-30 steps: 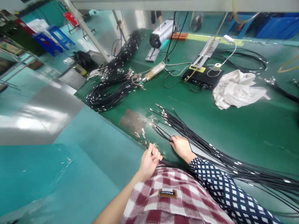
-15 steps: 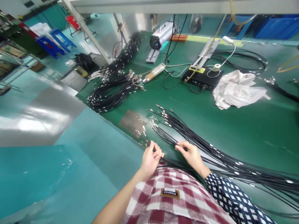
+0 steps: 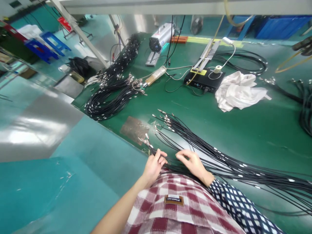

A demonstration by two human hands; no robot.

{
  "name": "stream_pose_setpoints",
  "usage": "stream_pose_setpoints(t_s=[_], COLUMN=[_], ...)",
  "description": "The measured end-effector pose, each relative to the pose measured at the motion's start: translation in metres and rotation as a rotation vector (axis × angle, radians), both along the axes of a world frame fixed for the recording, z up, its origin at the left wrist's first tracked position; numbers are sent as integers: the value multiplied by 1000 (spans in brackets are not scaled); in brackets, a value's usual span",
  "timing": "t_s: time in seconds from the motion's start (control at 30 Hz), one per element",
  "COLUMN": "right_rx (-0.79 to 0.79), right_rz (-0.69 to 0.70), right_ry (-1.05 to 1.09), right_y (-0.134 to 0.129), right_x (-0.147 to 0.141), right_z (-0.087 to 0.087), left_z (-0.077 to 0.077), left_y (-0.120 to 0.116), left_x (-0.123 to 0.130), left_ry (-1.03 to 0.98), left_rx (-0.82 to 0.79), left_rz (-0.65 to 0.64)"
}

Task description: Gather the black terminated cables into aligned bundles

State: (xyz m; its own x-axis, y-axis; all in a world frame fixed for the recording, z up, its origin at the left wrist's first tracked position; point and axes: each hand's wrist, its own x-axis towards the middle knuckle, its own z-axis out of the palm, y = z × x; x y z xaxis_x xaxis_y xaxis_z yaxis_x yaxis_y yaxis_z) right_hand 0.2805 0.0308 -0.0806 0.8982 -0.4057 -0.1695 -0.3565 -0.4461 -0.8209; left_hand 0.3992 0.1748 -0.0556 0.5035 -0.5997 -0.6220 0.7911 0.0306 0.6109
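Observation:
My left hand (image 3: 155,165) is closed round a small bundle of black cables (image 3: 153,150), whose metal connector ends stick out beyond the fingers. To its right, my right hand (image 3: 191,164) has its fingers curled together, low over the cables; whether a cable is between the fingertips is hidden. A few loose cables (image 3: 165,139) lie just beyond both hands. Behind these, a larger bundle of black cables (image 3: 207,143) with white tags and metal tips runs away to the right across the green table (image 3: 243,130).
A brown plate (image 3: 135,129) lies by the table's left edge. Coiled cables (image 3: 104,105) are heaped at the far left. Farther back are a wooden-handled tool (image 3: 154,76), a black box (image 3: 204,81), a white cloth (image 3: 240,91) and a silver device (image 3: 161,36).
My right hand has come away from the loose cables and moved nearer my left hand. More connector ends now show in the left hand's bundle, and fewer cables lie loose. The view has shifted slightly.

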Motion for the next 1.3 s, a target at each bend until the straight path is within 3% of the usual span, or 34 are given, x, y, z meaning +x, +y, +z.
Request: stream_pose_setpoints(t_s=[0.07, 0.17, 0.37, 0.63, 0.97, 1.1, 1.3], right_rx=[-212, -503, -589, -558, -251, -160, -269], right_rz=[3, 157, 235, 223, 41, 56, 173], right_ry=[91, 226, 277, 304, 99, 85, 205], right_y=[-9, -16, -9, -1, -2, 2, 6], right_x=[14, 31, 37, 43, 10, 13, 25], right_z=[-11, -26, -32, -32, 4, -5, -30], left_z=[-1, 2, 1, -5, -14, -17, -18], left_y=[2, 2, 0, -1, -4, -2, 7], left_x=[-1, -1, -3, -3, -4, -4, -8], left_ry=[-19, 2, 71, 90, 118, 124, 164], left_rx=[16, -51, -123, -100, -30, -32, -13], left_rz=[44, 53, 83, 106, 205, 210, 217])
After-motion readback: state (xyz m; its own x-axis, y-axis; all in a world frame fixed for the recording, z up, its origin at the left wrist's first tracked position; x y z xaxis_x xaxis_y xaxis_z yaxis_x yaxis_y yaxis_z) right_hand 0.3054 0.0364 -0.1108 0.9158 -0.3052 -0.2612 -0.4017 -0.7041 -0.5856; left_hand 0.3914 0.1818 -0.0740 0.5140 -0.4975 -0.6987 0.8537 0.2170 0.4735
